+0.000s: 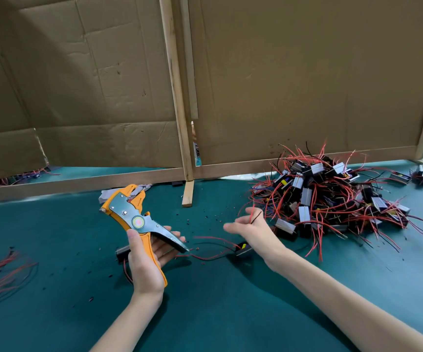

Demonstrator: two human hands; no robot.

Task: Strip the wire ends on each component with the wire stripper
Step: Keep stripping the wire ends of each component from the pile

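The left grip (144,260) is curled round the handles of the orange stripper (134,214), held above the green table (205,313) with its jaws pointing up and away. The right grip (251,228) pinches a red and a black wire (254,217), with a component (243,248) just under the wrist (hanging or resting, I cannot tell). The pile (332,196) of components lies near, to the right.

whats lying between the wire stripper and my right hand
In the head view, between the wire stripper and the right hand lie red and black wires trailing from a component, and insulation scraps, on the green mat.
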